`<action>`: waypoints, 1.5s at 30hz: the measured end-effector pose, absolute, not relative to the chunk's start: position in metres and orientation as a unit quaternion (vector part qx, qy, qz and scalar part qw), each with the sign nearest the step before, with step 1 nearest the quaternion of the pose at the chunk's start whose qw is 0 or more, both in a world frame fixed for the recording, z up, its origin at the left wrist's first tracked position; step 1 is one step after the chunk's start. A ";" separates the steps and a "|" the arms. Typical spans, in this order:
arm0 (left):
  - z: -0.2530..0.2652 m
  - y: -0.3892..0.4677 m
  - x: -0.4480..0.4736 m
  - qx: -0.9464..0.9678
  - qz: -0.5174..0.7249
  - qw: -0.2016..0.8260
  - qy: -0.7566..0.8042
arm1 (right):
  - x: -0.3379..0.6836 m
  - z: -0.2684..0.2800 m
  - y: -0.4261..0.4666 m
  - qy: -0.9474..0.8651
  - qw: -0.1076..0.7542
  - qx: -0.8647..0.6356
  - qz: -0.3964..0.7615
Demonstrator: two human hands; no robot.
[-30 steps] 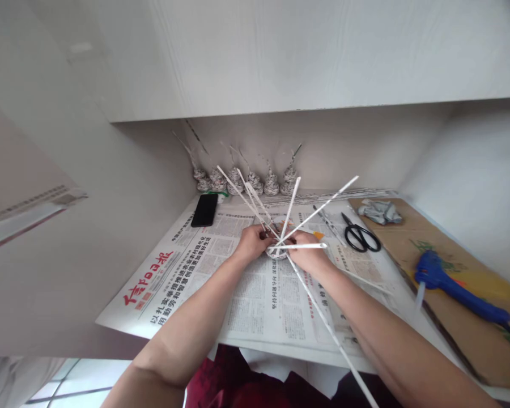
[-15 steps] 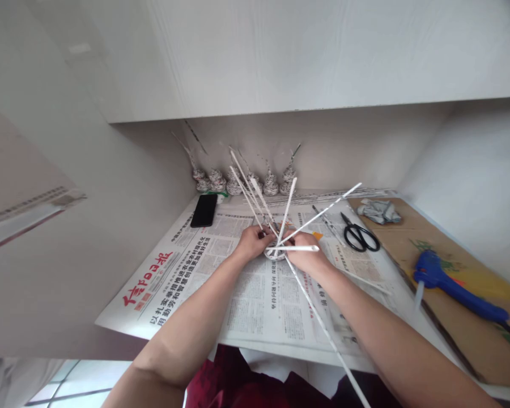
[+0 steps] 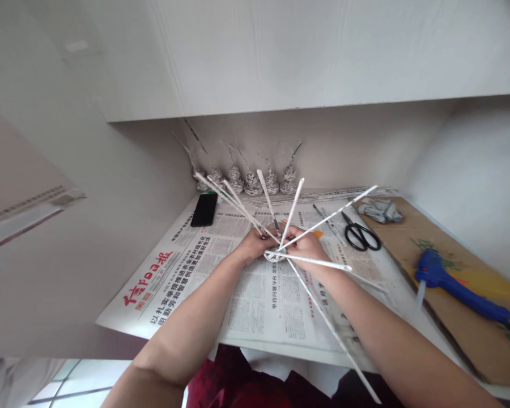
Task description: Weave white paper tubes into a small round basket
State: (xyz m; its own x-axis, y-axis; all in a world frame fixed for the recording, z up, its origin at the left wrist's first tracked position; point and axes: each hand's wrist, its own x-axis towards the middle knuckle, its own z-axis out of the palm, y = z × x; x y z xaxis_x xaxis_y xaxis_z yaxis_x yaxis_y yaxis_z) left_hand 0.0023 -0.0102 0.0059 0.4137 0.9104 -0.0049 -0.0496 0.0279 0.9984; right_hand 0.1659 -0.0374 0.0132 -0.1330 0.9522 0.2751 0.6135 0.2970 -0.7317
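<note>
A small round woven paper piece sits between my hands over the newspaper, with several white rolled-paper sticks fanning out from it. My left hand is closed at its left side, fingers pinched by the sticks. On the other side, my right hand is also closed, its fingertips at the base of the sticks. One long stick runs down toward the front edge past my right forearm. Parts of the weaving are hidden behind my fingers.
Newspaper covers the table. A black phone lies at left, below several gourd-shaped woven pieces along the wall. On the right are black scissors, a crumpled cloth, cardboard and a blue glue gun.
The sticks have swung and spread: the left ones lean further left, and the near horizontal one reaches further right. Both hands stay on the woven piece.
</note>
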 end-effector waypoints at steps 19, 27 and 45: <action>0.008 -0.008 -0.001 0.563 0.416 0.607 0.377 | 0.183 0.034 -0.036 -0.723 0.310 -0.568 0.242; 0.005 -0.009 0.001 0.555 0.428 0.603 0.380 | 0.187 0.021 -0.032 -0.701 0.323 -0.577 0.267; 0.002 -0.005 0.004 0.545 0.457 0.580 0.399 | 0.169 0.018 -0.037 -0.705 0.348 -0.577 0.220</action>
